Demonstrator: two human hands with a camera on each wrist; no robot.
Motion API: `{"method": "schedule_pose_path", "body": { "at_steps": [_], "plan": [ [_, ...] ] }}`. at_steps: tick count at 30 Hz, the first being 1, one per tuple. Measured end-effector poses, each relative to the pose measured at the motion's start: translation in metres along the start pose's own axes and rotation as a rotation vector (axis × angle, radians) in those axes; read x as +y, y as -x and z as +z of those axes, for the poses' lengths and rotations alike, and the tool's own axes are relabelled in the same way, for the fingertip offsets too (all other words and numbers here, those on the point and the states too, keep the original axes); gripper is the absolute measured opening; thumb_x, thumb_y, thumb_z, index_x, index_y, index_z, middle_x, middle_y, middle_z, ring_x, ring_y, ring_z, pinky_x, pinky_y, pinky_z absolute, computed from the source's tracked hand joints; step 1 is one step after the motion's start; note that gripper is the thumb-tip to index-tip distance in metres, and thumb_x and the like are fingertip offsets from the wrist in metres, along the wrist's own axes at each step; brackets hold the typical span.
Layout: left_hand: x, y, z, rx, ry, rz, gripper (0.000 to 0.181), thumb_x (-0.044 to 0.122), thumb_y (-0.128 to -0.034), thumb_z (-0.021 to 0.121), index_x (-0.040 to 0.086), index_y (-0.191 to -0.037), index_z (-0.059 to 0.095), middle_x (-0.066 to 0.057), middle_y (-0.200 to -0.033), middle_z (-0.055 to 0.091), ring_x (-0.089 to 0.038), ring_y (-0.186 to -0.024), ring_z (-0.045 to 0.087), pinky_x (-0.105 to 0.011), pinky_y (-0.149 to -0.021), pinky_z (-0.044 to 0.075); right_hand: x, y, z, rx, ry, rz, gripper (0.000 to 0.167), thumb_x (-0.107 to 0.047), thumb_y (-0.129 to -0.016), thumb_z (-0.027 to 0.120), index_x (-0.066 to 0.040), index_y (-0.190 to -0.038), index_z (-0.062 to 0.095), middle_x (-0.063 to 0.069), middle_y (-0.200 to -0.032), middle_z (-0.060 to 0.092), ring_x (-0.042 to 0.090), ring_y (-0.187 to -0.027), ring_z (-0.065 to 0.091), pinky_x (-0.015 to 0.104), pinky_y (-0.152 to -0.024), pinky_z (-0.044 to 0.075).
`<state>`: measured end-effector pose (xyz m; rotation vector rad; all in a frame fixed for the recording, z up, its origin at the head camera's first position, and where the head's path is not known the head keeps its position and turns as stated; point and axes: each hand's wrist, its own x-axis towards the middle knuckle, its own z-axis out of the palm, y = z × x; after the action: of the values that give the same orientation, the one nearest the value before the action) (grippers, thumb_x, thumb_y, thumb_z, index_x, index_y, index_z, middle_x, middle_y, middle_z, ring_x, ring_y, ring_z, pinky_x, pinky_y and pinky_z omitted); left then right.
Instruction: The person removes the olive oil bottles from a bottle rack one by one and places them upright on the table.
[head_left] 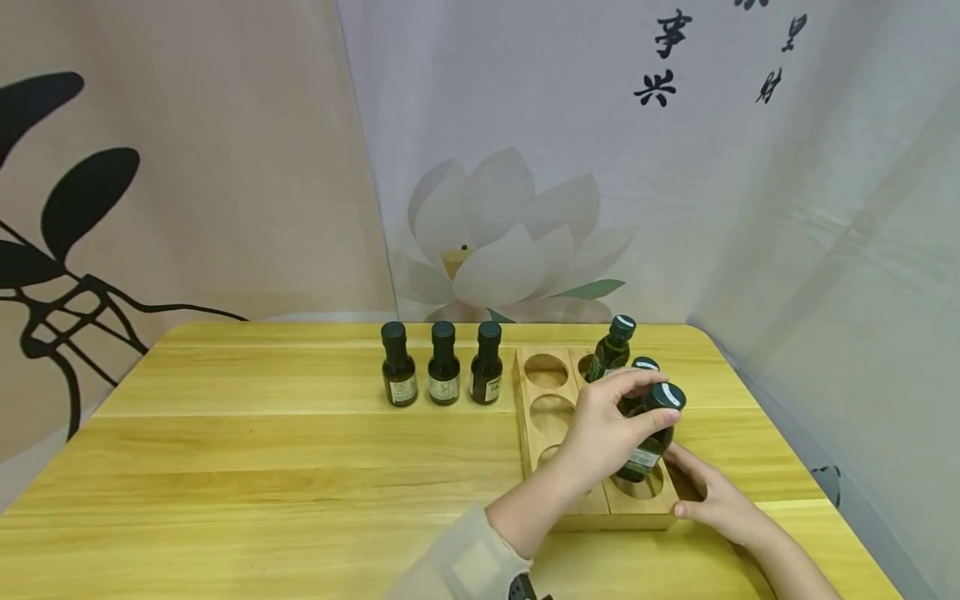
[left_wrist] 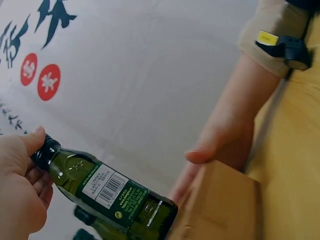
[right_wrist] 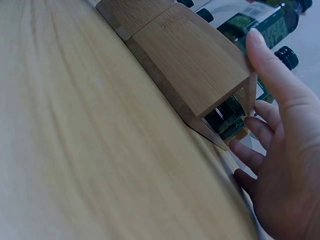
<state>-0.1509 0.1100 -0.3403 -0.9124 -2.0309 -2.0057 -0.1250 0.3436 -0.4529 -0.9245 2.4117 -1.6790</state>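
Observation:
My left hand [head_left: 611, 425] pinches a green glass bottle [head_left: 645, 458] by its dark cap and neck. The bottle is tilted, its base over the front right hole of a wooden bottle rack [head_left: 573, 521]. In the left wrist view, this bottle [left_wrist: 112, 190] shows a barcode label. My right hand [head_left: 720, 504] holds the rack's front right corner, thumb at the front and fingers bent along the side, as the right wrist view also shows. Two similar green bottles stand in the rack's right column: a back bottle [head_left: 611, 350] and a middle bottle [head_left: 645, 364], mostly hidden by my left hand.
Three small dark bottles stand in a row left of the rack: a left one [head_left: 399, 371], a middle one [head_left: 444, 367] and a right one [head_left: 487, 367]. The rack's left column has round holes. A printed curtain [head_left: 525, 100] hangs behind the wooden table [head_left: 262, 467].

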Motion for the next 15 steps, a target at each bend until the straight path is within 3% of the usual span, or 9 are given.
{"method": "schedule_pose_path", "body": {
  "at_steps": [7, 15],
  "plan": [
    [0.013, -0.007, -0.017, 0.051, -0.012, 0.003, 0.032, 0.012, -0.0816, 0.077, 0.009, -0.113, 0.069, 0.006, -0.103, 0.064, -0.002, -0.088, 0.057, -0.022, -0.076, 0.051, 0.005, 0.000, -0.001, -0.012, 0.026, 0.024, 0.076, -0.035, -0.093, 0.064, -0.006, -0.152, 0.025, -0.008, -0.150, 0.034, 0.003, -0.133, 0.031, 0.014, -0.102, 0.025],
    [0.016, -0.010, -0.041, 0.123, -0.020, 0.006, 0.035, 0.011, -0.0807, 0.078, 0.009, -0.114, 0.069, 0.007, -0.100, 0.065, -0.006, -0.090, 0.058, -0.023, -0.078, 0.049, 0.005, 0.000, -0.001, -0.007, 0.049, 0.032, 0.077, -0.039, -0.092, 0.063, -0.008, -0.152, 0.025, 0.007, -0.154, 0.029, 0.005, -0.133, 0.033, 0.016, -0.103, 0.025]
  ]
}}
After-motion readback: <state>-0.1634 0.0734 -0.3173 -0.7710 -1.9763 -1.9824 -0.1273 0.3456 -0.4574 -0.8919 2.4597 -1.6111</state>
